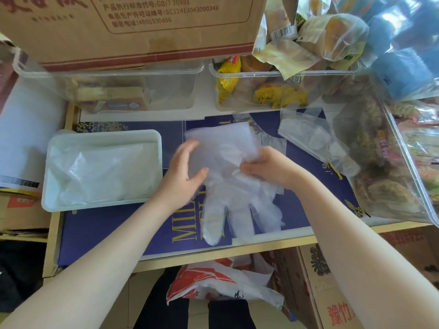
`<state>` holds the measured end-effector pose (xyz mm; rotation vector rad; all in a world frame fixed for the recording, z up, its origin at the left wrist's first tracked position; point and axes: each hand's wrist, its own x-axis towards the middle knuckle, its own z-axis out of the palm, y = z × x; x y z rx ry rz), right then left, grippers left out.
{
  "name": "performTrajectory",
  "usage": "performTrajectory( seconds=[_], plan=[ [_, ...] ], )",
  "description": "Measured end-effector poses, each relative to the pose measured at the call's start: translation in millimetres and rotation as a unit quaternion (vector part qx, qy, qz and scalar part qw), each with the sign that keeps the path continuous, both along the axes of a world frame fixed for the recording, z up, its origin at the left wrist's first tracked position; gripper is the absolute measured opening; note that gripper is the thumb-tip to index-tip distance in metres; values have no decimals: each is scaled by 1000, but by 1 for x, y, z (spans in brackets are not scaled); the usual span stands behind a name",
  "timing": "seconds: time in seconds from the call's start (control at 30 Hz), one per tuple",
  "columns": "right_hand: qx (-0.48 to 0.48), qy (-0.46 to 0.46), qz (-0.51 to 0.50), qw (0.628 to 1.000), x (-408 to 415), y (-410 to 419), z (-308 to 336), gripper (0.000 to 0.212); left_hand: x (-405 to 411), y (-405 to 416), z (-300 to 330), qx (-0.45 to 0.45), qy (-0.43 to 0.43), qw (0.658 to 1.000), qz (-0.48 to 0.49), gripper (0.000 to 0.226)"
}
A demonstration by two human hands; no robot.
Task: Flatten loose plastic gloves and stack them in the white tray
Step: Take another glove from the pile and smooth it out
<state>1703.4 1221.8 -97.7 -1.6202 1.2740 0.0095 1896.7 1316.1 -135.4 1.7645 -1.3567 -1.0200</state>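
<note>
A clear plastic glove [228, 186] lies on the blue mat in the middle of the shelf, its fingers pointing toward me. My right hand [268, 167] pinches the glove near its palm. My left hand [183, 172] is spread with relaxed fingers against the glove's left side; it is blurred. The white tray [104, 136] sits to the left and holds flattened clear gloves [99, 169]. More loose clear gloves [316, 141] lie at the right rear of the mat.
Two clear bins stand at the back: the left one [109, 74] under a cardboard box [133, 27], the right one [282, 74] full of packaged snacks. Another clear bin [403, 167] with snack packs crowds the right side. The wooden shelf edge [225, 254] runs along the front.
</note>
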Motion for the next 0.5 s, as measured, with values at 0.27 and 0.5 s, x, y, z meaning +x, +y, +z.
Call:
performTrajectory(
  seconds=[0.27, 0.5],
  plan=[
    [110, -178, -86, 974, -56, 6, 19, 7, 0, -22, 38, 210, 236, 938, -140, 23],
    [171, -169, -112, 964, -67, 16, 15, 15, -1, -14, 40, 194, 254, 944, -84, 11]
  ],
)
